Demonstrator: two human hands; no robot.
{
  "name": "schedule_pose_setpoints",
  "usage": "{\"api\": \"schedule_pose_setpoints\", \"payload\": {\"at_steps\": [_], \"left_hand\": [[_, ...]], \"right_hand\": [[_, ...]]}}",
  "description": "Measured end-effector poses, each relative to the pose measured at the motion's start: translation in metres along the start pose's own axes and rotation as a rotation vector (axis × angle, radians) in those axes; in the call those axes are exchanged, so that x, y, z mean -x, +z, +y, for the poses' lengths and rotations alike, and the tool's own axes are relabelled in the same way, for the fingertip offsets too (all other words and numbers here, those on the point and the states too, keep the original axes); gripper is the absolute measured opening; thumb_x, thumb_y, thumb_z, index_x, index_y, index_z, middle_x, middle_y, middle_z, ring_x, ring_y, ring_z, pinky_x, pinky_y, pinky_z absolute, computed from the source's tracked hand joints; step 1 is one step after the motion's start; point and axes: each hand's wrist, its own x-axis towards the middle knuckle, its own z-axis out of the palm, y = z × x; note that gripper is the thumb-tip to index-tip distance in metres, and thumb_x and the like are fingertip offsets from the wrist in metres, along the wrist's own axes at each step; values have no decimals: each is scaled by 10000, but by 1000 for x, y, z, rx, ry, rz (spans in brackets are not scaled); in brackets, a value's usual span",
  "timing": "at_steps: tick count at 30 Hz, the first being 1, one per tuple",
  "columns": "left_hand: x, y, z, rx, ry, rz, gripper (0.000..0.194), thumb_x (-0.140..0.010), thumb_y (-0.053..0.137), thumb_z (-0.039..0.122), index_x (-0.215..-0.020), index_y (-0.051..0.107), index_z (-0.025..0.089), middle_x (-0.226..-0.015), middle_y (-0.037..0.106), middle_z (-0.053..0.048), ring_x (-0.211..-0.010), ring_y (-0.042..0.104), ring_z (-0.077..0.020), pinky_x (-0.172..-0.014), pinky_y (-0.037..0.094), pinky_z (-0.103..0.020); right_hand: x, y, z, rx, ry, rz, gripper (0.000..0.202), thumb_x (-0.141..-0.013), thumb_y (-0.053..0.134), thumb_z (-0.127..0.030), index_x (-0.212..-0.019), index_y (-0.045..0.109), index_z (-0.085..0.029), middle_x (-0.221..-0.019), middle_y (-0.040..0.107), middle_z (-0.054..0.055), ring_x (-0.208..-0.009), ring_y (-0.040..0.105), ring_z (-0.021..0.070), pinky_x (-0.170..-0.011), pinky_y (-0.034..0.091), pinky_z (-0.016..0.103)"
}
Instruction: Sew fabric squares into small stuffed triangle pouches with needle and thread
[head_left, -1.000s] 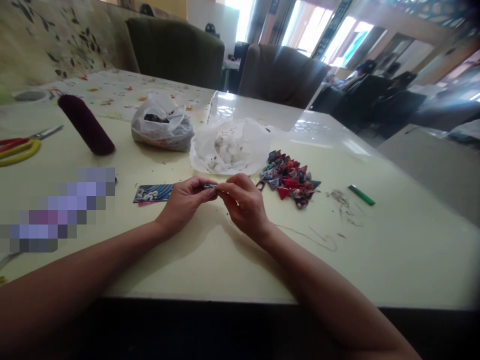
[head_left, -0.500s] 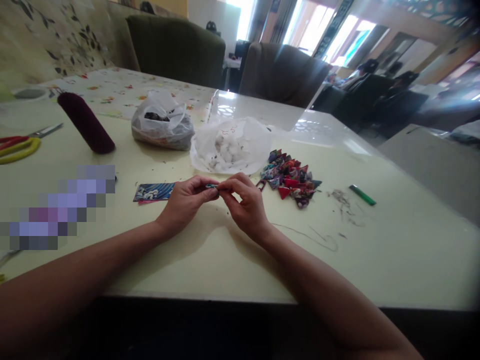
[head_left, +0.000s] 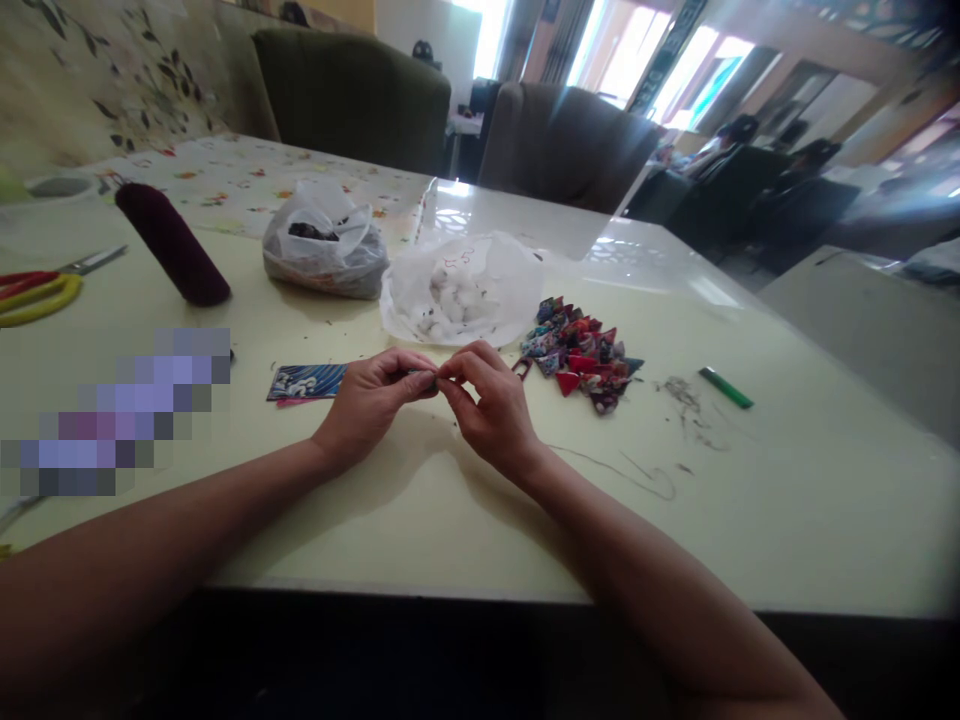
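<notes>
My left hand (head_left: 375,400) is closed, its thumb and fingers pinching a small dark piece of fabric (head_left: 429,378). My right hand (head_left: 491,408) meets it fingertip to fingertip, thumb and forefinger pressed together at the edge of that piece; most of it is hidden. Left of my left hand lies a blue wave-patterned cloth strip (head_left: 304,382) with a pink edge under it. Beyond my hands is an open white plastic bag (head_left: 517,290) with white stuffing (head_left: 457,295). A pile of small patterned fabric pieces (head_left: 585,350) lies to the right.
A grey-white plastic bag (head_left: 322,265), a dark red cylinder (head_left: 174,245) and scissors (head_left: 45,290) stand or lie at the left. To the right are a green object (head_left: 725,388) and loose thread (head_left: 652,482). Chairs (head_left: 352,105) stand behind the table (head_left: 787,520).
The bit of fabric between my fingertips shows less than before. My hands have otherwise barely moved.
</notes>
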Motion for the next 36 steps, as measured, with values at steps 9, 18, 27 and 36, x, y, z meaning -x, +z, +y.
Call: {"api": "schedule_pose_setpoints", "payload": {"at_steps": [9, 18, 27, 36], "left_hand": [[-1, -2, 6, -165, 138, -23, 153, -776, 789, 313, -793, 733, 172, -864, 714, -35, -793, 674, -150, -743, 598, -280], [-3, -2, -1, 62, -71, -88, 203, -736, 821, 322, -826, 729, 166, -856, 707, -17, -823, 680, -145, -861, 605, -341], [-10, -9, 1, -183, 22, -98, 224, -749, 792, 349, -802, 707, 149, -774, 697, -29, -747, 693, -164, -792, 600, -340], [-14, -14, -8, -399, 153, -150, 182, -819, 712, 331, -817, 703, 150, -852, 688, -62, -784, 665, -168, -769, 557, -326]], "right_hand": [[-1, 1, 0, -91, 130, -30, 98, -891, 604, -192, -816, 542, -202, -787, 563, 2, -729, 536, 131, -685, 436, 271], [0, 2, 0, -73, 119, 16, 184, -883, 574, -155, -721, 495, -194, -704, 533, -16, -666, 487, 115, -641, 380, 256], [-1, 0, 10, -98, 175, -97, 173, -921, 561, -232, -755, 575, -183, -687, 577, -12, -651, 516, 117, -631, 394, 251], [-8, -15, -8, -89, 38, 76, 63, -931, 604, -243, -887, 614, -199, -811, 622, 13, -743, 583, 139, -710, 496, 300]]}}
